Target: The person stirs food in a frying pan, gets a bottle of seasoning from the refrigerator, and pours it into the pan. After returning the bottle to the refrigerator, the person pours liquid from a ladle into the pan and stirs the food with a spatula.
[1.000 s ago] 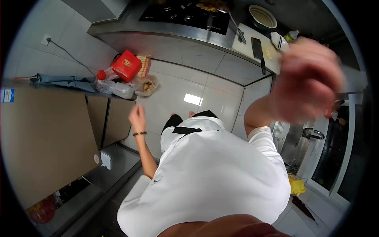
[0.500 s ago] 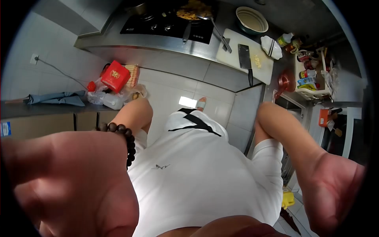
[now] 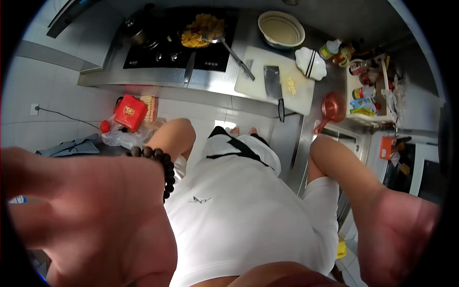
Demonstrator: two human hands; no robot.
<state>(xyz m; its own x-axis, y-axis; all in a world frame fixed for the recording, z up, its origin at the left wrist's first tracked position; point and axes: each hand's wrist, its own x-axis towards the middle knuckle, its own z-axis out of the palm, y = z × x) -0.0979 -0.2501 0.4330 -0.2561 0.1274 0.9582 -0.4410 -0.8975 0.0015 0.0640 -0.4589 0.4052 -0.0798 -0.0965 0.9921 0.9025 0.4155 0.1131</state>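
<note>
A white shirt (image 3: pixel 253 225) fills the lower middle, seen from above, between two raised, bent arms. The left hand (image 3: pixel 105 215) looms large at lower left, palm toward the camera; the right hand (image 3: pixel 397 229) is lifted at lower right. Both hands' fingers blur or leave view, so their grip cannot be told. A reddish pan (image 3: pixel 333 107) sits near the right elbow; a dark bead bracelet (image 3: pixel 168 171) circles the left wrist.

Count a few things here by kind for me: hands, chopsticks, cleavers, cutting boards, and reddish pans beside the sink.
Hands (left hand, right hand): 2
Chopsticks: 2
Cleaver: 1
Cutting board: 1
Reddish pan: 1
Total: 7
</note>
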